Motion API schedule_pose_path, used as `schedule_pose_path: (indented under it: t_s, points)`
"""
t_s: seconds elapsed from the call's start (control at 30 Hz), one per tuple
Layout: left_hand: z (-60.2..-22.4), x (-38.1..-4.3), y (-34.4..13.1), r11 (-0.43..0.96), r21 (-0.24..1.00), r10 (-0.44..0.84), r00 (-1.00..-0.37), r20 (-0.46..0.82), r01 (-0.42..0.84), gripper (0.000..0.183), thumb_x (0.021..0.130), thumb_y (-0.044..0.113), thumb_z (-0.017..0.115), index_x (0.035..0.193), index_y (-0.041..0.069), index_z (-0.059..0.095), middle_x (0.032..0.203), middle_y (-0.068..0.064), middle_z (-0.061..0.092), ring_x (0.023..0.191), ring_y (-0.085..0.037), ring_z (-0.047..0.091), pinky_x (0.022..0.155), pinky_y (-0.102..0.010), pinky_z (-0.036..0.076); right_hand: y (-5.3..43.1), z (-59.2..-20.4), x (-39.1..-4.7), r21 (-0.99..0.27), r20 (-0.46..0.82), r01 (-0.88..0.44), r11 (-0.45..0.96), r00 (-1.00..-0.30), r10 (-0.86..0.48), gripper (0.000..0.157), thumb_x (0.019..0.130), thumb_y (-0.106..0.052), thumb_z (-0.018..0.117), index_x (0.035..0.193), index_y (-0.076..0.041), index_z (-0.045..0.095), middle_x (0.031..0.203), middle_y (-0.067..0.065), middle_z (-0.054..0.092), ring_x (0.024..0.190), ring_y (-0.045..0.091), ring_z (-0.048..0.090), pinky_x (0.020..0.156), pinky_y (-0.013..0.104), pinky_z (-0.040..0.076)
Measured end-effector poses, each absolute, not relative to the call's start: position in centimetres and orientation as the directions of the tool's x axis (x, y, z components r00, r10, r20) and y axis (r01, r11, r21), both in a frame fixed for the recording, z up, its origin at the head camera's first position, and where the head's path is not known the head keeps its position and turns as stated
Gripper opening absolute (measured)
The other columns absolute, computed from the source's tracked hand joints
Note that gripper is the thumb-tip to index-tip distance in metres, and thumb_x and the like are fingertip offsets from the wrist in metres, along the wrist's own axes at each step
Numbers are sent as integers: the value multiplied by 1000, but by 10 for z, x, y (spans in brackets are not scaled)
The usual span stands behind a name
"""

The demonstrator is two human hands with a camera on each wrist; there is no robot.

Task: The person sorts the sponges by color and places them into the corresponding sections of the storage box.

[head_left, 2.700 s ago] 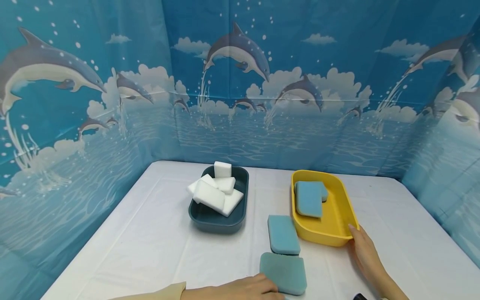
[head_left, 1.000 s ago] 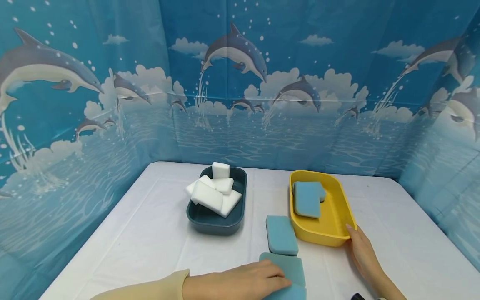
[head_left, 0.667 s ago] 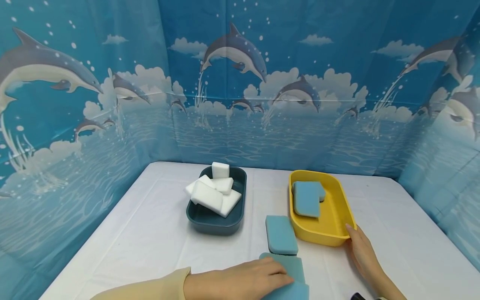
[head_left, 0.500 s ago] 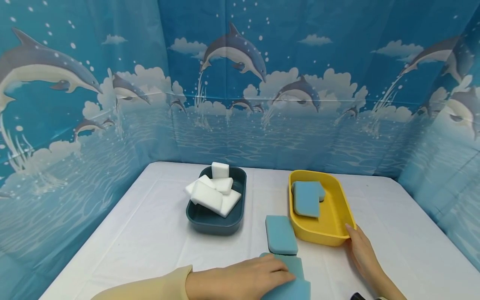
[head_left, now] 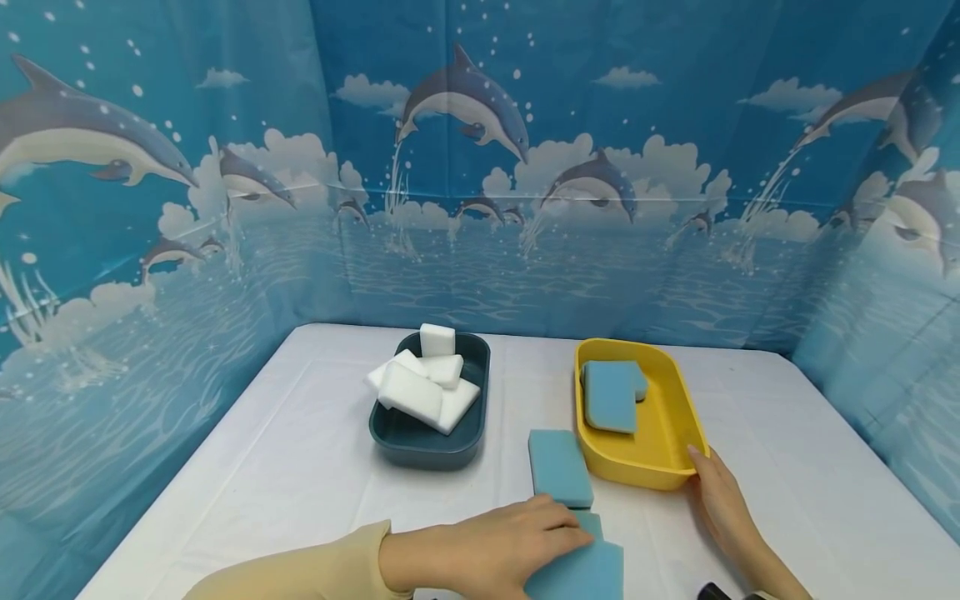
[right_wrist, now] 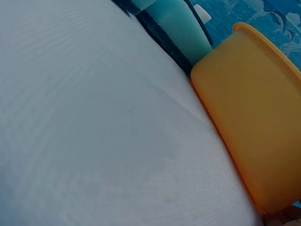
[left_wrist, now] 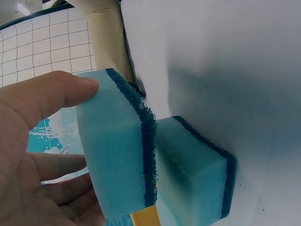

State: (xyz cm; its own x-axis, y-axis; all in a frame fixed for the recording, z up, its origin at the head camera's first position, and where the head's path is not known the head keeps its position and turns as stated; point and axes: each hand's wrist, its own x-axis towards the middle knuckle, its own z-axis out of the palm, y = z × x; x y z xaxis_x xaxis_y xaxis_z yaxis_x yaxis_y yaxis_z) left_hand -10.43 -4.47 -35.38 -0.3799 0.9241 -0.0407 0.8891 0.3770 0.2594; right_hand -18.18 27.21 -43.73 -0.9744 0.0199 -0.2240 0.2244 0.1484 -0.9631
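My left hand (head_left: pixel 498 542) pinches a light-blue sponge (left_wrist: pixel 113 141) with a dark scouring layer, thumb on one face and fingers behind it. In the head view this sponge overlaps a second blue sponge (head_left: pixel 590 522) lying on the table. Just beyond that lies a third sponge (head_left: pixel 560 468), close to the yellow tub (head_left: pixel 678 417). At the tub's near right corner my right hand (head_left: pixel 723 504) grips the rim, thumb on top. Blue sponges (head_left: pixel 611 397) lie stacked inside the tub on its left side. The right wrist view shows mostly tablecloth and the tub's outer wall (right_wrist: pixel 249 117).
A dark teal tub (head_left: pixel 431 457) stands left of the middle, heaped with several white foam blocks (head_left: pixel 412 392), some poking over its rim. White cloth covers the table (head_left: pixel 300 467). A dolphin-print curtain (head_left: pixel 480 275) encloses its back and sides.
My left hand has come up from the bottom edge with a sponge and drifted slightly right, over the sponge on the table. The right hand keeps its grip on the yellow tub.
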Motion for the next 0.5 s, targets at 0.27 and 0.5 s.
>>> schedule_pose_path:
  t_s: [0.27, 0.5]
  points:
    - [-355, -108, -41, 364, 219, 927, -375, 11, 905, 72, 87, 51, 58, 144, 12, 36, 140, 1, 44, 128, -6, 39, 109, -13, 33, 272, -438, -182, -961, -228, 230, 151, -973, 29, 79, 98, -55, 19, 148, -6, -17, 158, 9, -16, 147, 29, -5, 121, 46, 3]
    - [-355, -115, -34, 419, 219, 903, -430, 8, 881, 70, 85, 44, 64, 143, 14, 37, 137, 3, 45, 119, -4, 42, 99, -8, 37, 272, -437, -182, -960, -227, 229, 163, -973, 30, 75, 99, -52, 18, 148, -7, -17, 158, 9, -16, 147, 31, -5, 121, 47, 3]
